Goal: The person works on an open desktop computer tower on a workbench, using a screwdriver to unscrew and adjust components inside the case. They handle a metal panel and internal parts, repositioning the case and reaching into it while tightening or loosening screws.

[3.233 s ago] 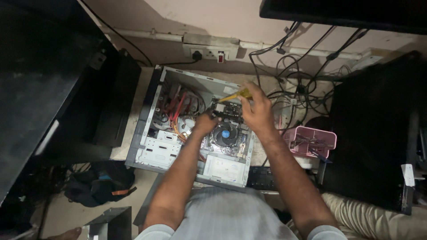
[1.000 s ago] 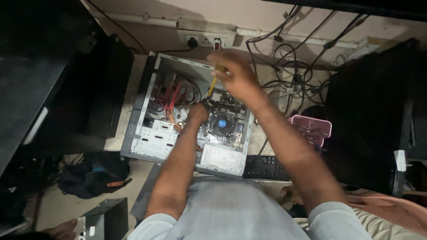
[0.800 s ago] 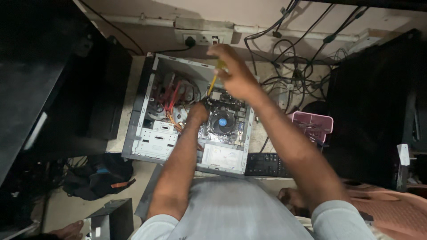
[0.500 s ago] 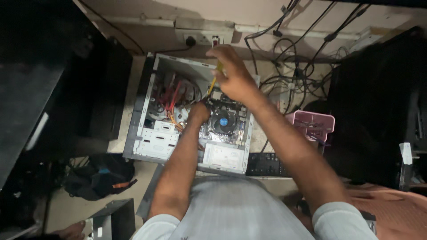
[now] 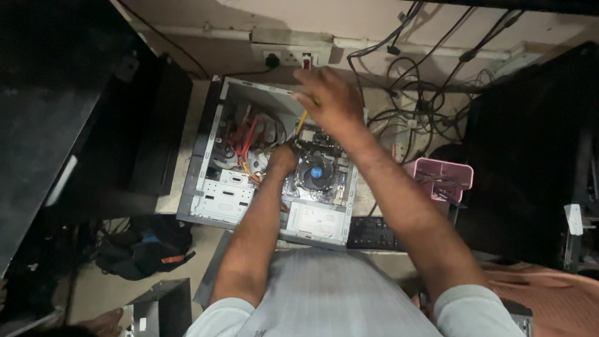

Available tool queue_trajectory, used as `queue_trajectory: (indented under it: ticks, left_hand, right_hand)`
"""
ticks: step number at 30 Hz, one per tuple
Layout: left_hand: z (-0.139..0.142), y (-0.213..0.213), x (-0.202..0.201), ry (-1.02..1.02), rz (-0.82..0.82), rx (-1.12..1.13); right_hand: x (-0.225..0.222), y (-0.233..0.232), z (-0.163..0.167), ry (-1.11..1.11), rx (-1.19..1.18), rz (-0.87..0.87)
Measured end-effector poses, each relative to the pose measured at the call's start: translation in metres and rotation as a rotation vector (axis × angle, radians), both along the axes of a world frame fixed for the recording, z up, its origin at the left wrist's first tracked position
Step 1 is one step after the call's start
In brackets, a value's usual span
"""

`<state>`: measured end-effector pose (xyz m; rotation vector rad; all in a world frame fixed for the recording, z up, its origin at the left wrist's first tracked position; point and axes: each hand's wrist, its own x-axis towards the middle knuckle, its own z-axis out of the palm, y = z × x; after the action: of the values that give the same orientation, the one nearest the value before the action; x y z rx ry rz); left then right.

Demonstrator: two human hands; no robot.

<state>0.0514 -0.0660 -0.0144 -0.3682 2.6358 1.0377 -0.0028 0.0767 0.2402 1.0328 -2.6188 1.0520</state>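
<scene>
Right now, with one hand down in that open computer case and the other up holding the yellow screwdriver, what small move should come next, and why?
Probably lower the right hand so the yellow screwdriver tip settles by the left hand beside the cooler fan; it is raised and blurred.

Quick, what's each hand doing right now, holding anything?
Left hand: down inside the open computer case, grip cannot be told.
Right hand: closed on a yellow-handled screwdriver.

One open computer case (image 5: 212,187); one pink tray (image 5: 458,171) right of case; one keyboard (image 5: 373,234) below case; two hands inside case.
</scene>
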Motion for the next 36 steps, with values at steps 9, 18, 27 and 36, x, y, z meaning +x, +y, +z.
queue_trajectory:
  ticks: [9,18,27,36]
  left_hand:
    - [0.004,0.005,0.002,-0.07,0.025,0.013]
    - [0.018,0.004,0.005,-0.017,0.024,0.014]
    - [0.001,-0.007,0.011,0.079,0.009,-0.005]
    - [0.021,-0.003,0.017,0.067,0.065,0.064]
  right_hand:
    - [0.003,0.007,-0.009,0.069,-0.139,0.027]
    - [0.002,0.015,-0.018,0.027,-0.14,0.065]
    - [0.005,0.012,-0.017,0.043,-0.176,0.048]
    - [0.006,0.006,-0.007,-0.141,-0.109,0.051]
